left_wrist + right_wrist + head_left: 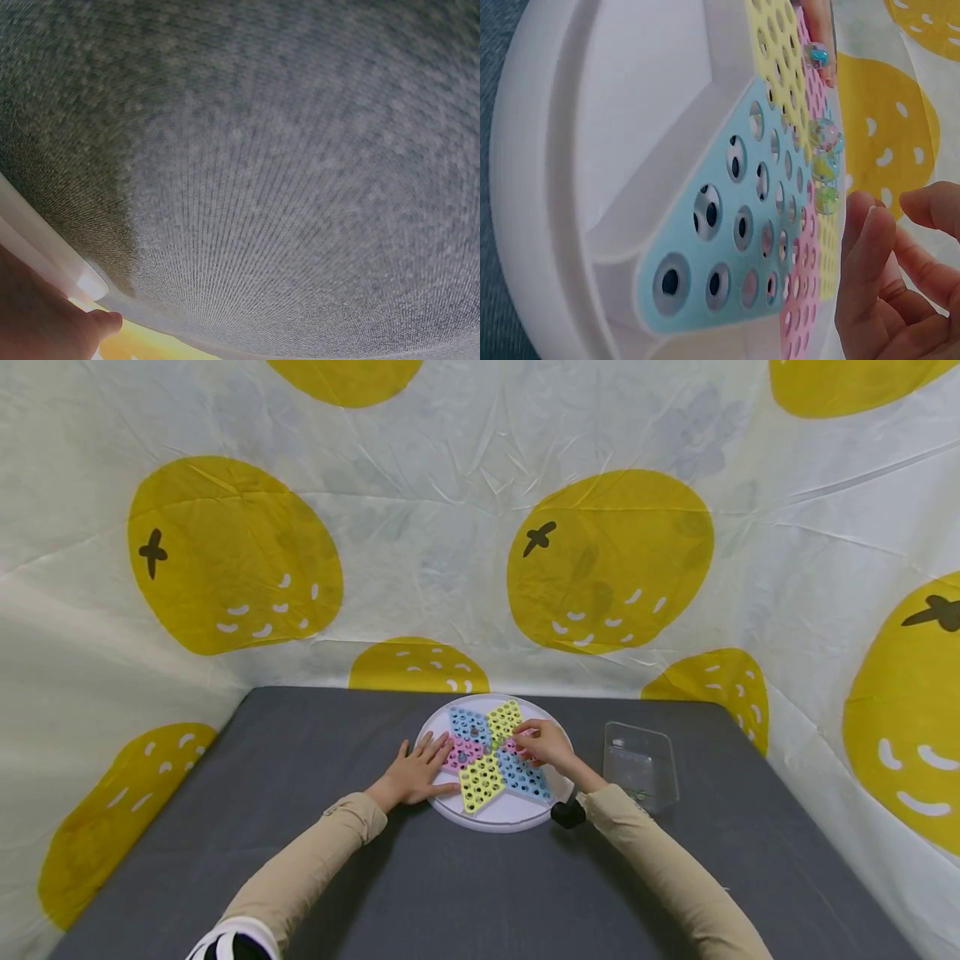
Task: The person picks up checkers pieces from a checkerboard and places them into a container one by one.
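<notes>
A round white Chinese checkers board (491, 822) carries a star of pink, yellow and blue hole panels. My left hand (414, 774) rests at its left rim, fingers spread; part of that hand (49, 330) shows in the left wrist view. Above the board's right side is my right hand (546, 743), fingers bent near the pink panel. In the right wrist view, no marble shows between the right hand's fingertips (870, 225). Several clear marbles with coloured centres sit around the star's middle, among them a green-yellow marble (826, 199) and a blue-centred marble (818, 55).
To the right of the board stands a clear plastic box (641, 768), with something small and greenish near its front. A dark grey cloth (315, 727) covers the table. A white curtain (427, 527) with yellow fruit prints hangs behind and at both sides.
</notes>
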A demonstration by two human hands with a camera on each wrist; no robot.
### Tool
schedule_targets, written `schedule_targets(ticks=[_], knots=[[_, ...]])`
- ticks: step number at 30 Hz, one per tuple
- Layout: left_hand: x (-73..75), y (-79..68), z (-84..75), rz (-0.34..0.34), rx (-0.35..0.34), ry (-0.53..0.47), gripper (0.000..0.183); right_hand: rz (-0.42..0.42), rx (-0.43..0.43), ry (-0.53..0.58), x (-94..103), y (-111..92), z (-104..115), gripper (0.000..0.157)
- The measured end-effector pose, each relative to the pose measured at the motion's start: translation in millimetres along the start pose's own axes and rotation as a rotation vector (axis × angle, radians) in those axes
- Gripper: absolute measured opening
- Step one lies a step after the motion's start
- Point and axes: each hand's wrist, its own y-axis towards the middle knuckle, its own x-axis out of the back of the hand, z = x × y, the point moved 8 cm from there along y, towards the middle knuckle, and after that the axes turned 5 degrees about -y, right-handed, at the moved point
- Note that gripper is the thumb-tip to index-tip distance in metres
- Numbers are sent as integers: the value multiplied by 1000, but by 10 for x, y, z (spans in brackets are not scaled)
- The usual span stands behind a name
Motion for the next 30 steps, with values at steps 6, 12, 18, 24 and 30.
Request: schedule_targets(ticks=[6, 12, 18, 24, 30], knots=[[5, 3, -6, 1, -1, 6, 85, -4, 0, 3, -61, 73, -18, 30], [10, 0, -17, -3, -8, 2, 85, -2, -14, 9, -109, 118, -45, 31], [5, 4, -16, -10, -9, 5, 85, 12, -43, 11, -190, 167, -140, 32], [-15, 9, 12, -5, 3, 23, 86, 16, -22, 8, -232, 182, -136, 33], [-25, 12, 10, 0, -2, 18, 86, 19, -13, -17, -235, 154, -83, 32]])
